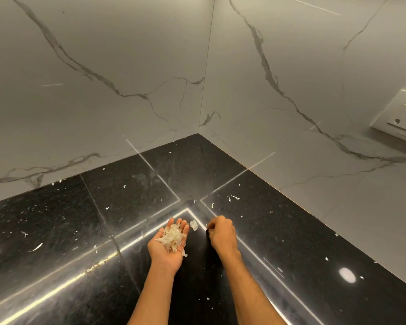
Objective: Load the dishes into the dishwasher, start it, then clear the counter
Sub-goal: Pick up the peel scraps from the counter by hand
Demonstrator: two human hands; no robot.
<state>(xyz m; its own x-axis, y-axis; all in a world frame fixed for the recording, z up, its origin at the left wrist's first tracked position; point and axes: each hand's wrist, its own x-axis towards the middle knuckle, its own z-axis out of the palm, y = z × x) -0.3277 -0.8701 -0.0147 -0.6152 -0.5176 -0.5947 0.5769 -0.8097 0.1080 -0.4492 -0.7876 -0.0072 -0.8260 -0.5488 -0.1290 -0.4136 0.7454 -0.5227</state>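
My left hand [168,247] lies palm up just above the black counter [80,231] and carries a heap of pale papery peels [172,236] on its flat palm. One loose peel [193,224] lies on the counter between my two hands. My right hand [222,233] is knuckles up beside it, its fingers curled with the tips pinched together low on the counter; what they hold is hidden. Small white peel scraps [232,198] are scattered over the counter around both hands.
The polished black counter runs into a corner between two white marble-patterned walls [127,66]. A white wall socket [403,116] sits on the right wall. More scraps lie at the far left [35,247] and far right [326,258].
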